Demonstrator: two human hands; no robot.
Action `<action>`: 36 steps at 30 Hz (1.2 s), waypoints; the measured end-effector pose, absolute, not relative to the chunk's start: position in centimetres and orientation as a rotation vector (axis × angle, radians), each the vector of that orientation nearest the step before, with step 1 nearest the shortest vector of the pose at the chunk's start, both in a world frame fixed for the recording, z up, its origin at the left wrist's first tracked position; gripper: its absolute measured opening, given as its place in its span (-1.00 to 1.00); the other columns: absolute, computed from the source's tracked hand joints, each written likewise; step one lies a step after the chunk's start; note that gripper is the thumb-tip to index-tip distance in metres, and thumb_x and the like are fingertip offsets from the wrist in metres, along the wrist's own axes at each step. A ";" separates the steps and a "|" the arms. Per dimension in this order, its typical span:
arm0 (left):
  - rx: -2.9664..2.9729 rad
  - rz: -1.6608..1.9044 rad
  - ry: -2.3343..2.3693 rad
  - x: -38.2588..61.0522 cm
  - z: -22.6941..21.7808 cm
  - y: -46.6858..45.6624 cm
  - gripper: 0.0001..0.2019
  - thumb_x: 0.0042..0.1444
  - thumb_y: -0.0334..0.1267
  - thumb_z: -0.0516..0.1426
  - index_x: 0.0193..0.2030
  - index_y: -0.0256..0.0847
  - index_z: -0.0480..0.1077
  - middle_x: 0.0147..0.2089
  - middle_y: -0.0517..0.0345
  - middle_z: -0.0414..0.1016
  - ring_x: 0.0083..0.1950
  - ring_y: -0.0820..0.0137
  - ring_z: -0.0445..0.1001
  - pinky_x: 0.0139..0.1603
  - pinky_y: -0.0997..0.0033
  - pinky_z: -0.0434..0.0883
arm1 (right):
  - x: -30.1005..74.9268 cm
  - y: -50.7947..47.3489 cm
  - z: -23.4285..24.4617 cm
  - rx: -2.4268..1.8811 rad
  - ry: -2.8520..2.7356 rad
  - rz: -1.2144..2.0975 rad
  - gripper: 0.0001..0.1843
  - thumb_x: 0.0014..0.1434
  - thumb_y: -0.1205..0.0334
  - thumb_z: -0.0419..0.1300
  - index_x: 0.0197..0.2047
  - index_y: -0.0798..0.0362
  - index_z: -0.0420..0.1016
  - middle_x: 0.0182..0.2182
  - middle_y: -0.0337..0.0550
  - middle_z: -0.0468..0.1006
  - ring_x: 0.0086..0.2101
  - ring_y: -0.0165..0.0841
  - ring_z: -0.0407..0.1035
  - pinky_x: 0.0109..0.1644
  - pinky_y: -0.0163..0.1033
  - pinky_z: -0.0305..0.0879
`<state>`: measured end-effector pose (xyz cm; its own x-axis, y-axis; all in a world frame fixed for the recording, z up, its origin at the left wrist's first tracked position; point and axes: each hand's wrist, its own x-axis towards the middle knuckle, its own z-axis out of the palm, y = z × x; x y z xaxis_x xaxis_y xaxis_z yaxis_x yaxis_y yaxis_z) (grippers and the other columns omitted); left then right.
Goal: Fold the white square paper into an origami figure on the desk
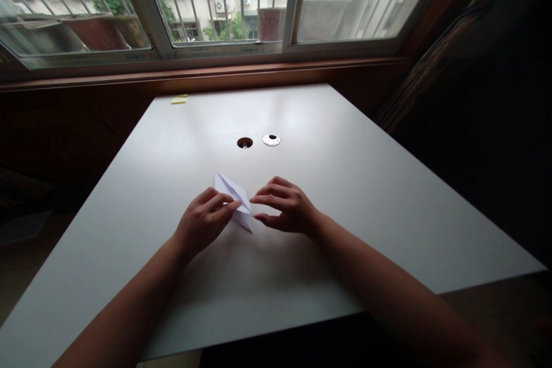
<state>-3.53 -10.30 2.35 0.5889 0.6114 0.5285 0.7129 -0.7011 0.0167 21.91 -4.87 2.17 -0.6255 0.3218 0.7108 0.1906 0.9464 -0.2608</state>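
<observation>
A folded sheet of white paper point(233, 188), pointed at its ends and with layers standing apart, is near the middle of the white table. My left hand point(206, 215) pinches it between thumb and fingers from the left side, covering part of its fold. Just right of the paper is my right hand point(287, 205), its thumb and fingers apart with a gap between them. The right fingertips come close to the paper's right edge; whether they touch it I cannot tell.
Beyond the paper, the white table point(366, 195) has a round cable hole point(245, 143) with a round grommet cover point(271, 140) beside it. Yellow sticky notes point(179, 99) lie at the far left edge. A barred window point(224, 0) rises behind the table.
</observation>
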 end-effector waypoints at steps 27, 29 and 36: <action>-2.688 -0.733 -1.196 -4.8 1.6 -9.2 -0.39 0.18 -0.04 0.22 0.34 -0.07 0.21 0.26 -0.11 0.41 0.20 0.13 0.47 0.29 -0.11 0.32 | 22.8 -4.3 1.4 -0.489 -2.087 0.473 -0.85 0.30 0.30 0.19 -0.10 0.02 0.56 -0.20 -0.07 0.62 -0.21 -0.37 0.55 -0.11 -0.27 0.52; -2.699 -0.739 -1.182 -4.8 1.5 -9.3 -0.39 0.19 -0.04 0.21 0.34 -0.06 0.21 0.26 -0.10 0.41 0.18 0.14 0.48 0.27 -0.10 0.36 | 23.0 -4.1 1.3 -0.517 -2.031 0.540 -0.86 0.29 0.28 0.21 -0.11 0.03 0.58 -0.22 -0.06 0.62 -0.22 -0.36 0.54 -0.12 -0.24 0.53; -2.714 -0.864 -1.172 -4.8 1.7 -9.6 -0.54 0.23 -0.20 0.20 0.26 -0.06 0.31 0.21 0.00 0.47 0.14 0.23 0.49 0.15 0.10 0.48 | 23.0 -3.6 1.0 -0.545 -1.921 0.787 -0.86 0.26 0.23 0.24 -0.14 0.05 0.60 -0.22 -0.03 0.61 -0.23 -0.34 0.54 -0.17 -0.23 0.54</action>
<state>-4.83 -9.60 1.74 0.5533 0.6527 0.5175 0.6875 -0.7086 0.1586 23.05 -3.61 0.98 -0.4444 0.6586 0.6072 0.0432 0.6928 -0.7198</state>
